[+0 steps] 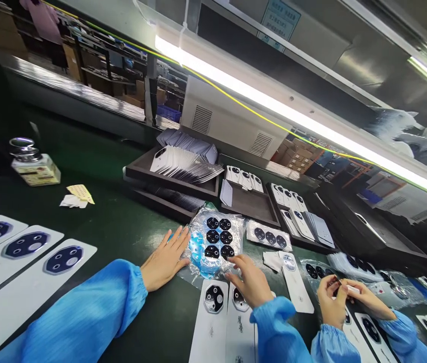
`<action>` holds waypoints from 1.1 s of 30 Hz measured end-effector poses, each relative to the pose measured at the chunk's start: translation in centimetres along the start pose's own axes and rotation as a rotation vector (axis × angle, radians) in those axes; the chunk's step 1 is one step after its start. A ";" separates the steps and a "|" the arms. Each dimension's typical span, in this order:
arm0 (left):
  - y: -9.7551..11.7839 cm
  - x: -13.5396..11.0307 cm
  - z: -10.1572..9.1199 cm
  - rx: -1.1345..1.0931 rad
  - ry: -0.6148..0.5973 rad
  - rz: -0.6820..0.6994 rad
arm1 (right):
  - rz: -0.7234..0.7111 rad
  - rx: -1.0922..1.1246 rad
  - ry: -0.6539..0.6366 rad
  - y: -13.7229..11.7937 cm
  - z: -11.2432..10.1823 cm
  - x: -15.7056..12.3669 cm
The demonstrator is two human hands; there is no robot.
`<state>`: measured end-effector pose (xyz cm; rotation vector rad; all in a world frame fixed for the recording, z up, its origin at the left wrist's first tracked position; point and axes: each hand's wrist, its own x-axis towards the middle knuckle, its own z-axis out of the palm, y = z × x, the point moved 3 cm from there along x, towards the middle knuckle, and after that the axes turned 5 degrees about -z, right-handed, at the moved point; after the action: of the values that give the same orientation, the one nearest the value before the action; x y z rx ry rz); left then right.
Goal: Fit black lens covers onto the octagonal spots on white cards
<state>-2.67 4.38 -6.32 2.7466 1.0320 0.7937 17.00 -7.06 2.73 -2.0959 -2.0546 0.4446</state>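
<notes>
Sleeve [281, 327] overlapping white panel [239, 335], discs [212, 236], trays [171, 177] beyond

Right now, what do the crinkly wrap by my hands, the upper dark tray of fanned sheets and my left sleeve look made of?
Wrap: glossy clear plastic film, by its creases and highlights. Upper dark tray: matte, perhaps foam or plastic; dull walls leave that open. Left sleeve: fairly matte fabric, perhaps synthetic, by its soft bunched folds.

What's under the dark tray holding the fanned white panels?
A second dark tray, with closely packed panels partly showing; the rest of its inside is hidden by the upper tray.
</notes>
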 end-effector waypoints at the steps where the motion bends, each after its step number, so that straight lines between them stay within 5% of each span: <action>1: -0.1 0.0 -0.2 -0.012 0.002 -0.006 | -0.004 -0.013 -0.018 -0.3 0.0 1.2; 10: -0.8 -0.2 -2.2 -0.072 0.041 -0.063 | -0.011 -0.076 -0.167 -1.8 1.0 8.1; 22: -1.0 0.8 -4.0 -0.238 0.011 -0.268 | 0.019 -0.005 -0.200 -1.6 1.1 8.8; 30: -4.4 0.3 -7.0 -0.513 0.048 -0.584 | 0.024 0.106 -0.153 -1.4 0.9 8.6; 33: -3.4 0.0 -8.1 -0.663 0.034 -0.647 | 0.007 0.177 -0.090 -2.1 0.2 7.7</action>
<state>-8.78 6.28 -0.26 1.7143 1.2649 0.8580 14.99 0.66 2.50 -2.0147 -1.9742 0.7072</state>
